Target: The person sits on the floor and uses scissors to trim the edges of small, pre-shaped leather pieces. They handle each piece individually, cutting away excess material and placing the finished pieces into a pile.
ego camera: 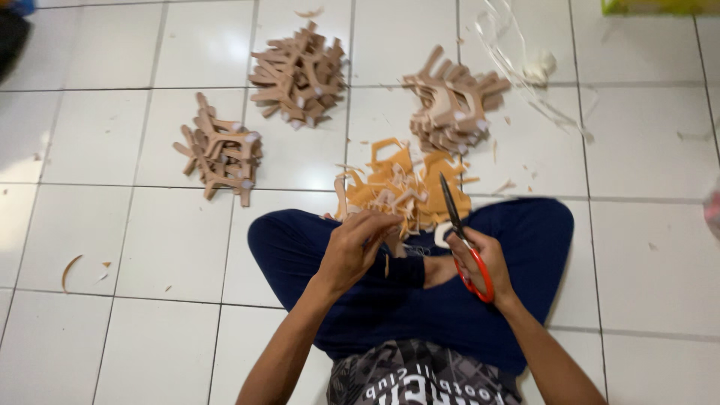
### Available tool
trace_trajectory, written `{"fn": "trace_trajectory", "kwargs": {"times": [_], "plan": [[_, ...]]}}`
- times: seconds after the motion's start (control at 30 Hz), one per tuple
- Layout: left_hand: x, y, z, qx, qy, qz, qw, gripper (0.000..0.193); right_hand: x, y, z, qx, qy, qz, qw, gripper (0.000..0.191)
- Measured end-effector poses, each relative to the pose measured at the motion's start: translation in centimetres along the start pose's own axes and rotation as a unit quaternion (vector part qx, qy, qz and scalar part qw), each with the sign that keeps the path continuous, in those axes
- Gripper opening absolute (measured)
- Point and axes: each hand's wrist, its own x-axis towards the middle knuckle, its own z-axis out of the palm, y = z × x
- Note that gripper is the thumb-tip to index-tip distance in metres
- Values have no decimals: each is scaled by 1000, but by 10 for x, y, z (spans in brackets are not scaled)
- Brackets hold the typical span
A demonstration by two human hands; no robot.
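Orange cutout [375, 201] in left hand [352, 247]; right hand [484, 262] grips scissors [461, 236].

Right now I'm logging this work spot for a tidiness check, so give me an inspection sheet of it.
Surface: white tiled floor, person sitting cross-legged on it.
Job's things: orange cut-outs heaped at the knees; three tan stacks, left, middle, right.
Clutter: small offcuts scattered on tiles, a curved strip at left; clear plastic wrap at upper right.
Grippers: left hand pinches a piece at the heap; right hand holds red-handled scissors, blades up.
Cables: nothing seen.
Surroundings: green edge at top right; dark object at top left, unclear.
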Motion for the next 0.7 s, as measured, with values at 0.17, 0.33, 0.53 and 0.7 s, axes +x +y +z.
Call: {"fn": "trace_trajectory", "kwargs": {"times": [0.17, 0.33, 0.53, 0.7], "plan": [[39, -15, -51, 298, 37, 188, 935, 43, 20, 15, -7, 52, 14, 52, 997, 33], [93, -12, -145, 477, 71, 287, 828, 28, 29, 27, -11, 48, 16, 56, 997, 34], [98, -60, -196, 477, 94, 232, 843, 18, 34, 38, -11, 31, 29, 91, 995, 35], [54, -191, -185, 450, 68, 29, 890, 33, 38, 43, -9, 27, 47, 132, 990, 36]]}}
